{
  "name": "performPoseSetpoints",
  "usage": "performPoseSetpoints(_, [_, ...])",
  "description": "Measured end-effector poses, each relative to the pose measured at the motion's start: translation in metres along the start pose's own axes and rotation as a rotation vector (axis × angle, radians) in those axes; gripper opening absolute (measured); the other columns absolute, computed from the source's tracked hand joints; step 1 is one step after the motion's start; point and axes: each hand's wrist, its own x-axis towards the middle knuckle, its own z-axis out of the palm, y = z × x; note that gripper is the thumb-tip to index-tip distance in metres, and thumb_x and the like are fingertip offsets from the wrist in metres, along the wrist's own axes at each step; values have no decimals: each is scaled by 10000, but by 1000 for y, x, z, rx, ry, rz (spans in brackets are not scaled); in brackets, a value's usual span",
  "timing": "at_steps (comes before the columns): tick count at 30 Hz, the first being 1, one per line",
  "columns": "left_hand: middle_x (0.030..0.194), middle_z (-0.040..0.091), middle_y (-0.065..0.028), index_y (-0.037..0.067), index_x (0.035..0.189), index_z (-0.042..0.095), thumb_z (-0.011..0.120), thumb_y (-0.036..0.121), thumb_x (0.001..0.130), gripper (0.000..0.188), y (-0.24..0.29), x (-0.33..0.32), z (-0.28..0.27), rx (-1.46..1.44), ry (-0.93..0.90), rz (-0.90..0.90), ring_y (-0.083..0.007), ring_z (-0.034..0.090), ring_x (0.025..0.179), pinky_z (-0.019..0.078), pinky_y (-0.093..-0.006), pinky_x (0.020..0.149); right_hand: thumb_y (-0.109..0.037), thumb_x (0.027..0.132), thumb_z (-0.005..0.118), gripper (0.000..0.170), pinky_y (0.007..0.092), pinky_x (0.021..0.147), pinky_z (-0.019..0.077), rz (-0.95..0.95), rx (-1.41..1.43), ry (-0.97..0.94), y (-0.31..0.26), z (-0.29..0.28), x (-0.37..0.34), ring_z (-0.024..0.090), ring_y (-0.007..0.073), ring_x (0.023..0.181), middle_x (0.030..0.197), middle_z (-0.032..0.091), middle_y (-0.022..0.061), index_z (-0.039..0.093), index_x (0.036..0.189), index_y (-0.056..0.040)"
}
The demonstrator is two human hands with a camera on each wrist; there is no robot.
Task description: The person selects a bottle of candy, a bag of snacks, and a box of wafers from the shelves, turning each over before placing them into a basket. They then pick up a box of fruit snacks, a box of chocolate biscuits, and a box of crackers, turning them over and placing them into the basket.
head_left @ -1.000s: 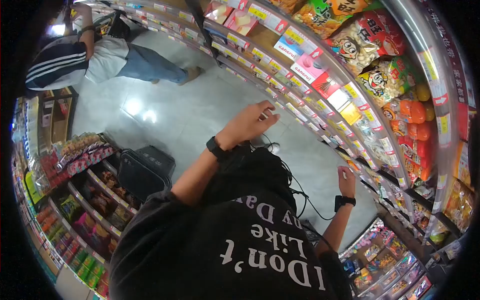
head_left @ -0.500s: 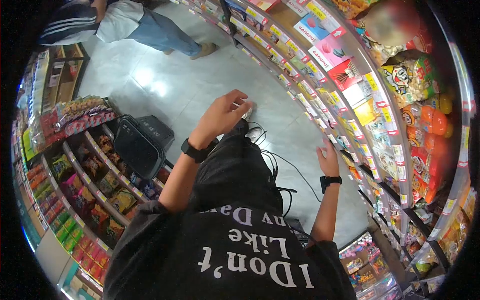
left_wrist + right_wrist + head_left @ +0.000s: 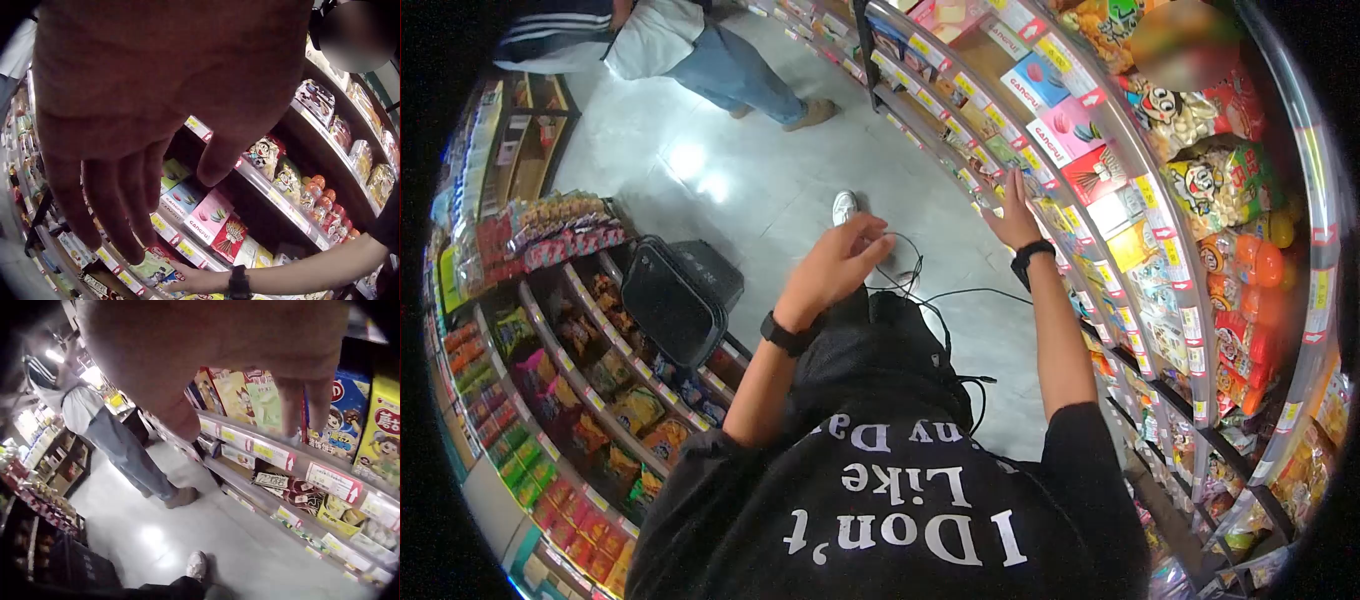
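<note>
The right hand (image 3: 1014, 216), fingers straight, is at the snack boxes (image 3: 345, 419); the left hand (image 3: 832, 267) hangs loosely curled.

Shelves (image 3: 1316, 205) flank a grey floor (image 3: 770, 190) with bright reflections (image 3: 689, 160).

Your right hand (image 3: 215, 347) reaches in at the shelf edge (image 3: 305, 460), fingers just beside a blue package (image 3: 347, 403); a person in jeans (image 3: 122, 450) is across the aisle floor (image 3: 237, 544).
</note>
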Motion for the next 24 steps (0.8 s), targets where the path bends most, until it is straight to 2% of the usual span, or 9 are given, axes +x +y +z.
performPoseSetpoints(3, [1069, 714, -149, -6, 1203, 616, 628, 296, 987, 371, 1, 7, -18, 0, -4, 7, -222, 691, 923, 529, -341, 822, -290, 838, 742, 1024, 479, 1074, 443, 156, -131, 10, -8, -1, 36, 431, 447, 1364, 1612, 173, 271, 89, 1573, -1])
performPoseSetpoints(4, [1052, 715, -152, -6, 1181, 618, 631, 310, 980, 374, 0, 11, -26, -4, 2, 4, -232, 693, 906, 530, -343, 807, -352, 849, 728, 925, 497, 1036, 462, 122, -168, 144, -8, 5, 46, 497, 437, 1297, 1517, 359, 281, 227, 1533, 17])
performPoseSetpoints(7, [1041, 717, -152, -3, 1160, 624, 637, 323, 971, 377, -11, 35, -55, -58, 1, -8, -243, 698, 886, 533, -349, 787, -340, 846, 711, 843, 482, 1099, 399, 408, -84, 21, -24, -4, 69, 428, 444, 1341, 1441, 430, 306, 310, 1487, 32])
performPoseSetpoints(8, [1045, 718, -151, -2, 1161, 626, 638, 323, 970, 377, -19, 39, -65, -86, 1, -22, -244, 700, 884, 534, -351, 784, -332, 826, 723, 775, 499, 1053, 428, 455, -83, 12, -23, -3, 75, 462, 446, 1292, 1356, 503, 306, 382, 1417, 36])
performPoseSetpoints(11, [1047, 717, -153, -1, 1168, 631, 640, 318, 968, 377, -33, 65, -102, -56, 31, -20, -249, 708, 892, 537, -360, 774, -323, 812, 728, 728, 517, 1021, 444, 521, -110, 67, -20, 16, 84, 471, 452, 1268, 1312, 532, 300, 417, 1363, 39])
performPoseSetpoints(16, [1159, 689, -163, -40, 1231, 605, 601, 298, 1014, 402, -17, 102, -153, 54, -61, -61, -239, 671, 1043, 517, -351, 849, -190, 810, 724, 788, 529, 1024, 444, 518, -190, 268, -44, 40, 66, 447, 436, 1307, 1460, 391, 250, 303, 1455, -23])
performPoseSetpoints(19, [1090, 709, -157, -32, 1195, 598, 662, 260, 963, 379, -21, 117, -159, 29, 5, -3, -252, 720, 930, 548, -344, 788, -125, 840, 695, 865, 509, 1059, 432, 522, -227, 343, -48, 48, 55, 406, 415, 1377, 1539, 316, 228, 200, 1546, -62])
performPoseSetpoints(23, [1196, 678, -178, -45, 1261, 590, 636, 312, 999, 445, -18, 124, -153, 16, -4, -50, -250, 674, 1067, 524, -345, 875, -125, 876, 684, 801, 471, 1075, 431, 529, -27, 526, -29, 66, 47, 398, 397, 1396, 1564, 321, 189, 263, 1557, -120])
performPoseSetpoints(24, [1199, 677, -176, -45, 1261, 589, 636, 309, 999, 443, -15, 124, -150, 16, 9, -48, -250, 674, 1069, 525, -343, 874, -143, 887, 683, 727, 467, 1059, 444, 494, -28, 530, -14, 72, 48, 420, 385, 1381, 1534, 378, 183, 347, 1531, -140])
